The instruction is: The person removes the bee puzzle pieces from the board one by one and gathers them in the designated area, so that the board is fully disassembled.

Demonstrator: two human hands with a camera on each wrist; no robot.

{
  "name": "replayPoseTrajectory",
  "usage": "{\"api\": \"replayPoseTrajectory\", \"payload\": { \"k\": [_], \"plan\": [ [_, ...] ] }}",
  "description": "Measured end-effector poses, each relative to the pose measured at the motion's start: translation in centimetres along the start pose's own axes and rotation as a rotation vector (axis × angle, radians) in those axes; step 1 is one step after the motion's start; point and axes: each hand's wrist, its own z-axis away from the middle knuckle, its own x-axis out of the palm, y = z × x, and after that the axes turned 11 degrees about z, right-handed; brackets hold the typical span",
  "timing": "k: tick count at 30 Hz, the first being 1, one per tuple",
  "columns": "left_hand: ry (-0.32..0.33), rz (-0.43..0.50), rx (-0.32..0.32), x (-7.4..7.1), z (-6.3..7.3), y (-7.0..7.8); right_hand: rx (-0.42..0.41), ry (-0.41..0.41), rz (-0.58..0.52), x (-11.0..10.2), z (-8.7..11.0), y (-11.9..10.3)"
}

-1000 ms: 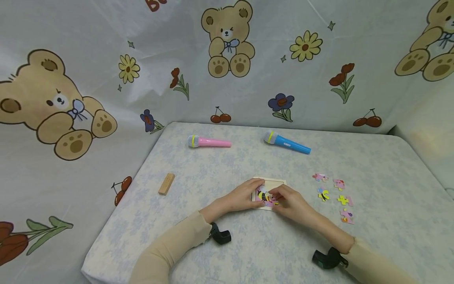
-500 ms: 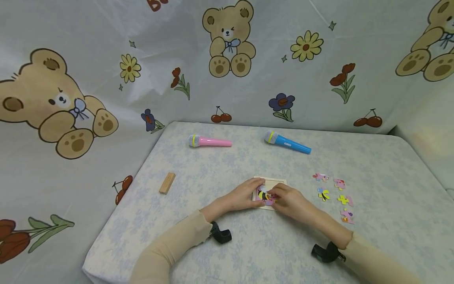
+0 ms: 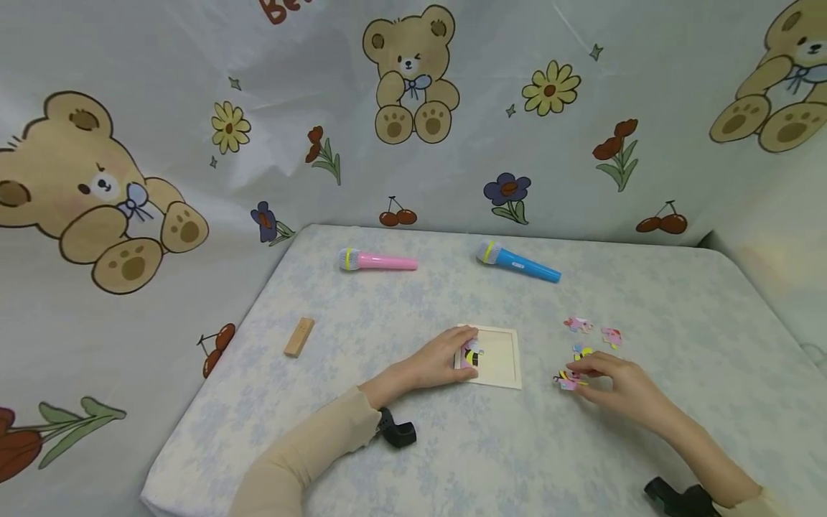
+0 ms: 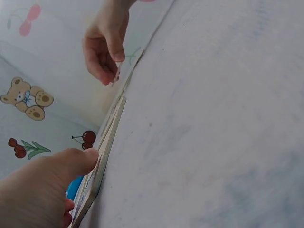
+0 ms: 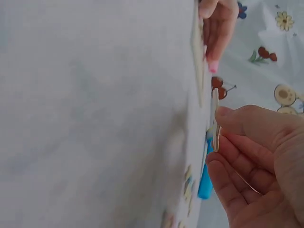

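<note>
My left hand point(image 3: 436, 359) holds the left side of a square wooden puzzle tray point(image 3: 497, 357), fingers at its far edge and thumb near the front. Beside that hand, pink puzzle pieces with a bee's striped body point(image 3: 473, 353) lie in the tray; the rest of its base is bare wood. To the right of the tray, my right hand point(image 3: 623, 388) pinches a pink-and-yellow puzzle piece point(image 3: 566, 381) between thumb and fingers. The right wrist view shows this thin piece point(image 5: 216, 97) edge-on, above the cloth.
Loose puzzle pieces point(image 3: 578, 324) lie at the right, some hidden by my right hand. A pink toy microphone point(image 3: 388, 263) and a blue toy microphone point(image 3: 526, 266) lie at the back. A small wooden block point(image 3: 299, 337) is on the left.
My right hand has moved from the tray to the right, taking a puzzle piece out with it. My left hand stays at the tray's left side.
</note>
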Motion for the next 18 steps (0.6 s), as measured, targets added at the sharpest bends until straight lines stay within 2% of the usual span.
{"api": "replayPoseTrajectory", "payload": {
  "k": [5, 11, 14, 18],
  "plan": [
    [0.028, 0.016, 0.004, -0.3, 0.2, 0.2, 0.007, -0.017, 0.034, 0.1, 1.6, 1.0],
    [0.105, 0.004, -0.033, -0.5, 0.1, 0.3, -0.023, -0.016, 0.052, 0.4, 1.9, 1.6],
    [0.154, -0.002, -0.059, -0.5, 0.0, 0.1, -0.037, 0.016, 0.065, 0.3, 0.8, 1.4],
    [0.19, -0.016, -0.072, -0.4, -0.3, -0.1, 0.019, 0.026, 0.024, 0.3, -2.5, 0.0]
  ]
}}
